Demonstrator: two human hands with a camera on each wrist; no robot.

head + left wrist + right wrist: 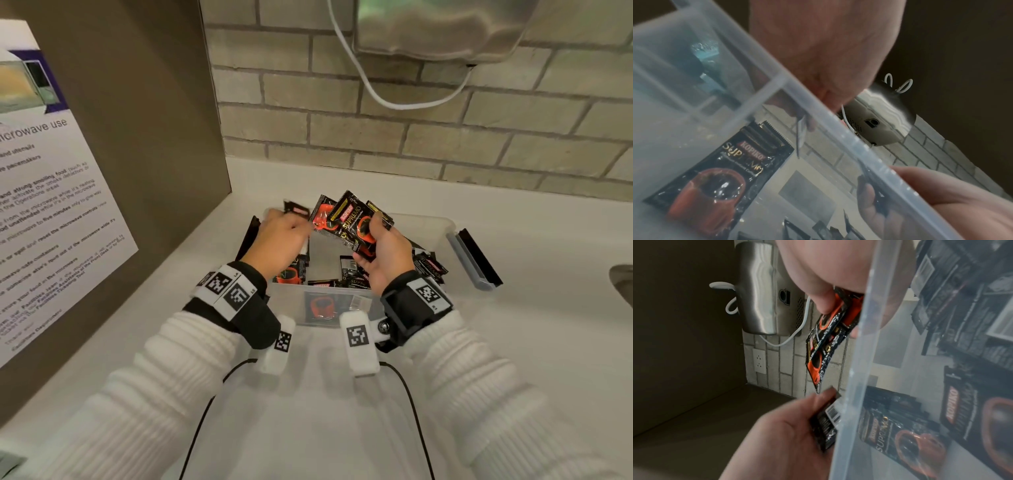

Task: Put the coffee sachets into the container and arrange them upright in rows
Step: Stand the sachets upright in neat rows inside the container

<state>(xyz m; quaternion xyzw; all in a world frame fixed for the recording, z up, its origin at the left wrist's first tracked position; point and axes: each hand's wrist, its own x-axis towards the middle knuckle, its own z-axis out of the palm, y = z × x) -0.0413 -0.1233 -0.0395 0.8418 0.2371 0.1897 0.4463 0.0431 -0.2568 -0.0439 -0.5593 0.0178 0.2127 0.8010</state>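
A clear plastic container (435, 228) stands on the white counter with several black-and-orange coffee sachets (346, 282) lying loose inside. My right hand (373, 236) is above the container and grips a fanned bunch of sachets (349, 219), also seen in the right wrist view as the bunch of sachets (826, 337). My left hand (291, 222) is over the container's left side and pinches a single sachet (295, 208), whose barcode side (828, 418) shows. Through the container wall (818, 105) one sachet (721, 178) lies flat on the bottom.
A grey and black lid (476, 260) lies to the right of the container. A brown cabinet side with a notice (51, 205) closes off the left. Behind is a brick wall with a metal appliance (438, 31) and white cable (394, 102). A sink edge (621, 277) shows far right.
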